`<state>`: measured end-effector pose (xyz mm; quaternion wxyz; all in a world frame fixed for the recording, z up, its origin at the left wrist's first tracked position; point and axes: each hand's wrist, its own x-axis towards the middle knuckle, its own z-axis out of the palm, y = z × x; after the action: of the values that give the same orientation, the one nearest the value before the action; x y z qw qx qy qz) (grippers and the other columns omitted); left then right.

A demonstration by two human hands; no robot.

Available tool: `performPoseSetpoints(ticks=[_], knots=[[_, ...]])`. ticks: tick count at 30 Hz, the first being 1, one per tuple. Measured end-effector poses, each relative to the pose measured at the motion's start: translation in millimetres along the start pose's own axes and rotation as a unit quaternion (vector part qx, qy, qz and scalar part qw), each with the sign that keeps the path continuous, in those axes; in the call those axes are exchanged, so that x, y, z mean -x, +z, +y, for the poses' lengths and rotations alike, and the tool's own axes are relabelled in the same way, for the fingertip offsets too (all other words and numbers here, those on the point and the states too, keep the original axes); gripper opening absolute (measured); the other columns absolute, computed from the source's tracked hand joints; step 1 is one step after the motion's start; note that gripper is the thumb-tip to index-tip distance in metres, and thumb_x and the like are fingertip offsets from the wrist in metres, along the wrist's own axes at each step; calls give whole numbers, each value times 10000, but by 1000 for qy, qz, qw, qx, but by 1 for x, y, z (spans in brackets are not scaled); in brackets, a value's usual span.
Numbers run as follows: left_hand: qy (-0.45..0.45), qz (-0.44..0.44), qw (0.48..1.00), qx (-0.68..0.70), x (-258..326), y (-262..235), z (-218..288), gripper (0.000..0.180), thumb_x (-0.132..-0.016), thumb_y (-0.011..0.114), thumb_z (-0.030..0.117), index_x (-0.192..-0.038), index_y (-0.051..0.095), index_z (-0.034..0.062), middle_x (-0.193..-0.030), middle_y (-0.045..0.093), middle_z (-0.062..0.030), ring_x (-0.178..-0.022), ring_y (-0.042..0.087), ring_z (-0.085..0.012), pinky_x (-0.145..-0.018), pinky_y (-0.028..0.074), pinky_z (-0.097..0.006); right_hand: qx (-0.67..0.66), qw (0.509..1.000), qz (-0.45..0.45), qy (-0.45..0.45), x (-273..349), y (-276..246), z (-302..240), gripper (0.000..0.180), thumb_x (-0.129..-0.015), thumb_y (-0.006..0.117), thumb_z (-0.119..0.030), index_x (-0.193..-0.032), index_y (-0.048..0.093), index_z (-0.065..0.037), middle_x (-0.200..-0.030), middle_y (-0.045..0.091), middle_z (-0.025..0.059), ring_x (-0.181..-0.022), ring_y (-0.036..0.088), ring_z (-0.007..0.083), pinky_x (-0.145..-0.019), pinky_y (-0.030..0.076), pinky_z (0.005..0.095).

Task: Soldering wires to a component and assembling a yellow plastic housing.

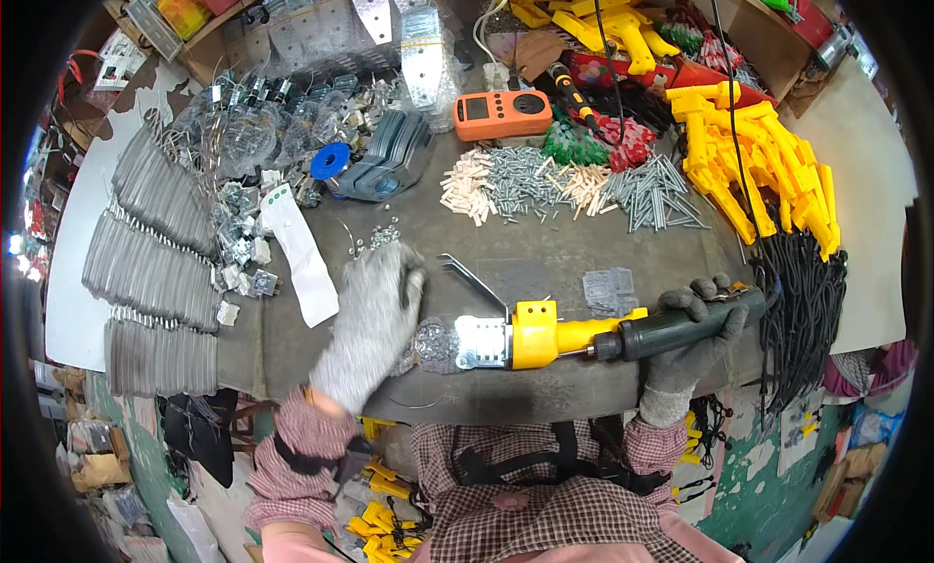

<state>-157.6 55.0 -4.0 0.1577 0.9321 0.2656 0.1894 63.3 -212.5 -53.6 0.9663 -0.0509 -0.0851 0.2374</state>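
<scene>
My right hand (693,315), in a grey glove, is wrapped round a dark electric screwdriver (671,327) lying level, its tip pointing left. The tip meets a yellow plastic handle (537,335) on the bench. A bright metal bracket (483,342) and a mottled grey round part (434,345) join the handle's left side, and a bent metal strip (477,283) sticks up from it. My left hand (381,286), gloved and slightly blurred, curls its fingers beside a small heap of nuts (385,236). Whatever its fingertips hold is hidden.
Stacked metal plates (151,252) stand at left. Behind lie screws (530,179), an orange meter (501,114) and a blue-rimmed spool (331,161). Yellow handles (769,164) and black cords (803,300) crowd the right. A clear plastic piece (610,290) rests near the screwdriver.
</scene>
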Motion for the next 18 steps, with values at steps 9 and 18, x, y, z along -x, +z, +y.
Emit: performPoseSetpoints(ticks=[9,18], knots=[[-147,-29,971,189,24,-4,4,275,-899,655,13,-1170,606,11,-976,669,-112,-872,651,-176,-808,546,-315,4,999,41,-34,-5,-3,0,371,-984,696,-322,-1248,551,-107,-1033,617,82,-814,600,151,-938,516,386],[24,-30,986,162,50,-17,60,340,-837,655,-71,-1149,689,58,-1070,716,-149,-882,712,-288,-874,563,-384,23,999,23,13,-16,-4,1,374,-985,694,-331,-1252,555,-109,-1050,609,66,-816,597,140,-946,514,390]])
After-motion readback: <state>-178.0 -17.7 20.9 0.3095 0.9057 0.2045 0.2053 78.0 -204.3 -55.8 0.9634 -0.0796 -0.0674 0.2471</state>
